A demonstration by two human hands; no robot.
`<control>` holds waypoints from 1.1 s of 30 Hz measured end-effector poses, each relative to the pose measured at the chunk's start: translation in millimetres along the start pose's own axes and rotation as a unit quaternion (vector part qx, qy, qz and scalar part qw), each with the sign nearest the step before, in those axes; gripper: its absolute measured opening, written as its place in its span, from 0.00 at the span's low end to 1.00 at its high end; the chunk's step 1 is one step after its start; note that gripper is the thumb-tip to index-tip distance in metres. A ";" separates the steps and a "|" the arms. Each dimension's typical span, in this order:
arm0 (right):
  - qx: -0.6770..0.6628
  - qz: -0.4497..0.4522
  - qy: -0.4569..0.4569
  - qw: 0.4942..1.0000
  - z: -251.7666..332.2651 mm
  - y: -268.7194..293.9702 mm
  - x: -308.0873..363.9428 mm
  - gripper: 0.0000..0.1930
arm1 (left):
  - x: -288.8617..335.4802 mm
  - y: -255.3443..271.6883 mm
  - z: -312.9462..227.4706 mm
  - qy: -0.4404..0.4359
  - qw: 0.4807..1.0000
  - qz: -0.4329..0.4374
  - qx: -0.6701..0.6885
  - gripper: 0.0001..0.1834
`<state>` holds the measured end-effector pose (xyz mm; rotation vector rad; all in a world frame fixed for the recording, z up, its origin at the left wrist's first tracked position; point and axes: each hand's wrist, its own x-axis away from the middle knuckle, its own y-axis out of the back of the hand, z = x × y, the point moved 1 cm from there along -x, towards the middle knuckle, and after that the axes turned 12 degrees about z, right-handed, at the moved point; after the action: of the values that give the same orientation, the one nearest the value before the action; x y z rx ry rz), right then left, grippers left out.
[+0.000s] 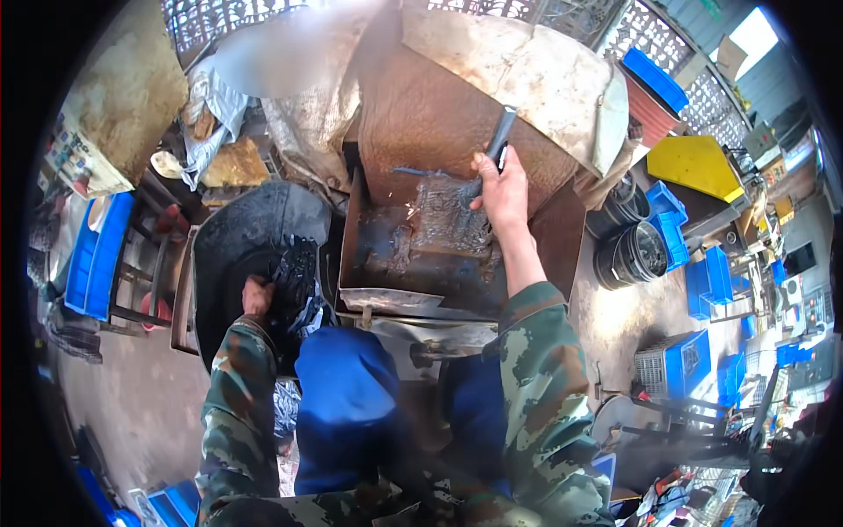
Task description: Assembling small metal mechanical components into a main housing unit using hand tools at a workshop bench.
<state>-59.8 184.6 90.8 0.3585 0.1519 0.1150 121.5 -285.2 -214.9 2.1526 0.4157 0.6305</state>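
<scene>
My right hand (505, 193) is closed round a flat, dark grey metal bar (500, 132), which slants upward over an open metal box. Below the bar, a wet, shiny grey block (448, 215) sits in that rusty box (391, 300), with dark sludge around it. My left hand (257, 296) reaches into a large black tub (233, 233) to the left of the box. Its fingers are curled beside a heap of shiny black pieces (299, 277); whatever they grip is hidden.
A brown sheet (413, 114) rises behind the box, partly covered by pale stained cloth (518, 66). Black buckets (632, 255) stand to the right, near blue bins (685, 356). A blue crate (98, 255) rests on a rack at left. My knees (347, 378) are close to the box's front.
</scene>
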 end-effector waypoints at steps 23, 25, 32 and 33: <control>-0.015 0.006 -0.049 0.999 13.3 -5.2 1.6 0.14 | 95.0 9.1 -20.5 -0.198 0.948 0.206 -0.136 0.25; -0.014 0.013 -0.052 0.998 16.2 -4.0 2.6 0.13 | 97.8 11.7 -25.7 -0.209 0.950 0.196 -0.121 0.26; -0.005 0.011 -0.050 0.999 11.7 2.5 4.2 0.13 | 96.7 19.6 -39.6 -0.140 0.960 0.187 -0.156 0.25; -0.008 0.015 -0.048 0.999 12.4 0.2 3.5 0.13 | 97.7 26.5 -39.2 -0.131 0.961 0.183 -0.162 0.23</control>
<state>-54.3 181.1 101.9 0.3502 0.0516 0.1277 181.2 -228.1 -144.5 1.9685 -0.2234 0.5587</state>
